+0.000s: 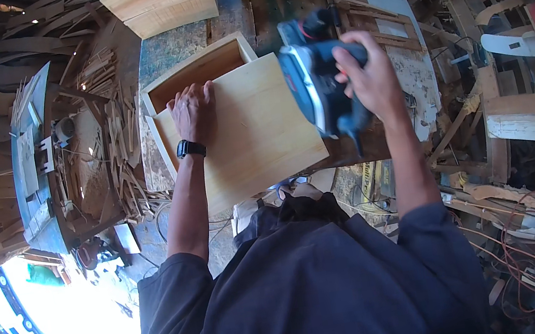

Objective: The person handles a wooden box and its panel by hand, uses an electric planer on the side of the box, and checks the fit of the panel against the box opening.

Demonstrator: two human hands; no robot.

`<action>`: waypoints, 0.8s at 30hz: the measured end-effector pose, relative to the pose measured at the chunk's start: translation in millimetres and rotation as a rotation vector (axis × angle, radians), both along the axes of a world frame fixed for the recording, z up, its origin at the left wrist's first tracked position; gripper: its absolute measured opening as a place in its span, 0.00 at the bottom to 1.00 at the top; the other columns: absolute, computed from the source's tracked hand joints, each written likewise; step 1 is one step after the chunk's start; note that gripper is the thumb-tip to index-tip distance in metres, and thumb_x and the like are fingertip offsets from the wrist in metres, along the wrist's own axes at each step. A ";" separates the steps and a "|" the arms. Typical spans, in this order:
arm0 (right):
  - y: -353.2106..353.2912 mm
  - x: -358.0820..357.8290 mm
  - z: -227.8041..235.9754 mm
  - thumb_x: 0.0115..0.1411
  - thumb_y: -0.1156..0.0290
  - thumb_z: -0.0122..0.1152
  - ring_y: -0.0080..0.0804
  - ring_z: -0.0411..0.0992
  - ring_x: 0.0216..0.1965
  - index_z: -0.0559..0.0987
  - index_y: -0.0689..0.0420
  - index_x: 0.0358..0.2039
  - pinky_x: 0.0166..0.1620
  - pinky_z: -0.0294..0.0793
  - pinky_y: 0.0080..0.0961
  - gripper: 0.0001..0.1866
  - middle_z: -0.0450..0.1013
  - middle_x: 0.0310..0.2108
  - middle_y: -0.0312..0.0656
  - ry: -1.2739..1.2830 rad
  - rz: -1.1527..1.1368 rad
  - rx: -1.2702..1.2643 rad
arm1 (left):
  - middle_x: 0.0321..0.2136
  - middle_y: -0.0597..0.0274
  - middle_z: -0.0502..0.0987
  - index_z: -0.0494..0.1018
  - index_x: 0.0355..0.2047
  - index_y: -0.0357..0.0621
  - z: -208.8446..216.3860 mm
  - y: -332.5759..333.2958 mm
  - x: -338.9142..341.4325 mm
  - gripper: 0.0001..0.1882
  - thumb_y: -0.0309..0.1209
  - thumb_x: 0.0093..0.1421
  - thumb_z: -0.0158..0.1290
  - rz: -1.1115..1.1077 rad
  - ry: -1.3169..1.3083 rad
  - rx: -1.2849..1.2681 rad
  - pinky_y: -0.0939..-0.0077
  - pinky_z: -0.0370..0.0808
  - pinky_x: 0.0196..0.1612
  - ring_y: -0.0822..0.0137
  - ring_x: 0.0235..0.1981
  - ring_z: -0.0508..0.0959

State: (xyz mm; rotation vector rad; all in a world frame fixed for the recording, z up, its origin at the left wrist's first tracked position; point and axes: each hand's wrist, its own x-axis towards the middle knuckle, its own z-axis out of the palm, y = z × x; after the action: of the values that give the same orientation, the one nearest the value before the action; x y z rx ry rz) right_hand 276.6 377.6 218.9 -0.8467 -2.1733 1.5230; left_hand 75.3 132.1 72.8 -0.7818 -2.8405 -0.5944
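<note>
A pale wooden drawer-like box (253, 135) lies on the workbench in front of me, its broad smooth panel facing up and a recess showing past the far edge. My left hand (193, 112), with a dark watch on the wrist, presses on the panel near that far left edge, fingers spread. At the panel's right side, my right hand (367, 74) grips the handle of a blue handheld power tool (316, 75) with a black knob and a cord. The tool is tilted on its side and blurred by motion; whether it touches the panel I cannot tell.
Two more pale wooden boxes (159, 1) stand at the bench's far end. A worn white board (395, 26) and a small wooden frame (384, 24) lie to the right. Wood scraps (117, 120) crowd the left; tangled cords (512, 255) lie at lower right.
</note>
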 end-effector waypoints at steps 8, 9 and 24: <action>-45.2 116.5 19.9 0.64 0.62 0.63 0.27 0.75 0.30 0.74 0.56 0.48 0.31 0.75 0.26 0.16 0.75 0.32 0.41 -0.193 -0.153 0.142 | 0.30 0.56 0.79 0.77 0.31 0.43 -0.4 3.2 1.5 0.20 0.46 0.66 0.47 -0.014 0.009 0.040 0.59 0.64 0.49 0.56 0.39 0.76; -51.9 122.7 17.6 0.65 0.62 0.63 0.29 0.75 0.30 0.74 0.56 0.48 0.33 0.75 0.28 0.16 0.76 0.32 0.42 -0.203 -0.136 0.207 | 0.30 0.56 0.79 0.77 0.31 0.43 -0.1 2.8 1.0 0.20 0.46 0.66 0.47 -0.013 0.011 0.034 0.59 0.64 0.49 0.56 0.39 0.76; -80.3 58.3 -9.5 0.64 0.63 0.61 0.60 0.78 0.37 0.72 0.56 0.47 0.37 0.76 0.44 0.15 0.77 0.31 0.60 -0.214 0.068 0.305 | 0.33 0.56 0.80 0.78 0.31 0.42 1.6 0.9 1.3 0.21 0.47 0.66 0.47 -0.009 -0.032 0.038 0.59 0.64 0.50 0.55 0.40 0.76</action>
State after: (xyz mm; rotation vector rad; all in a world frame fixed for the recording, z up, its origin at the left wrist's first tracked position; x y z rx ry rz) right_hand 334.9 297.3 209.3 -0.8712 -2.5280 1.1287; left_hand 76.6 133.0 74.4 -0.7855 -2.8472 -0.6658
